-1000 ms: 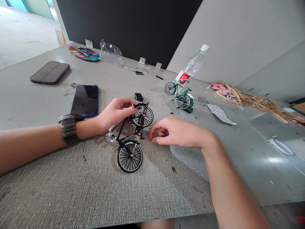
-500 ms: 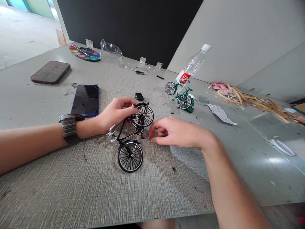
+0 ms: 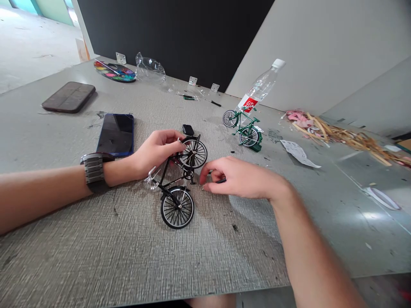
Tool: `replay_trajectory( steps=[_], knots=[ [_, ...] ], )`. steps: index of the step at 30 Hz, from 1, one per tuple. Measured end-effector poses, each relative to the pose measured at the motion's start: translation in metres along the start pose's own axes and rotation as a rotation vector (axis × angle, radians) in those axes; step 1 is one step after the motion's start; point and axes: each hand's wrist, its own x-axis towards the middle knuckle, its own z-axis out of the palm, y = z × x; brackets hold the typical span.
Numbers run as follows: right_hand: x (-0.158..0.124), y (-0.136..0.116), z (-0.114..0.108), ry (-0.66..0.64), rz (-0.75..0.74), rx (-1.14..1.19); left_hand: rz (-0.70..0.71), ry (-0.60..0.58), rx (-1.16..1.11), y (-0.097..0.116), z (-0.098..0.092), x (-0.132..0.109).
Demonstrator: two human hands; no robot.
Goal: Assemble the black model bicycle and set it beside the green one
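A black model bicycle (image 3: 166, 184) lies on its side on the grey textured mat, its silver handlebar toward my left forearm. My left hand (image 3: 160, 149) grips it near the upper wheel, thumb and fingers closed at the wheel's left edge. Just right of the pedal, my right hand (image 3: 221, 177) rests low over the mat with its fingers curled in. Part of a small dark item (image 3: 221, 181) shows between those fingers, but its kind is hidden. Above the upper wheel sits a small black part (image 3: 187, 130).
A green model bicycle (image 3: 245, 128) stands before a clear plastic bottle (image 3: 261, 87). Left of my hand lies a phone (image 3: 116, 134), with a brown case (image 3: 69, 97) behind it. Farther back are a paint palette (image 3: 114, 72) and clear plastic packaging (image 3: 150, 70). At right lies a printed paper (image 3: 298, 153).
The bicycle's lower wheel has shifted slightly right and away from me. My left hand keeps its grip, and my right hand has barely moved.
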Motion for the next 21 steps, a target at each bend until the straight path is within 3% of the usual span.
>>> replay_trajectory(
  steps=[8, 21],
  knots=[
    [0.001, -0.002, -0.001, -0.019, -0.005, -0.010, -0.073, 0.036, 0.031, 0.012, 0.004, -0.004],
    [0.000, -0.002, 0.001, 0.023, -0.026, -0.049, -0.057, 0.041, -0.012, 0.008, 0.004, -0.002]
  ],
)
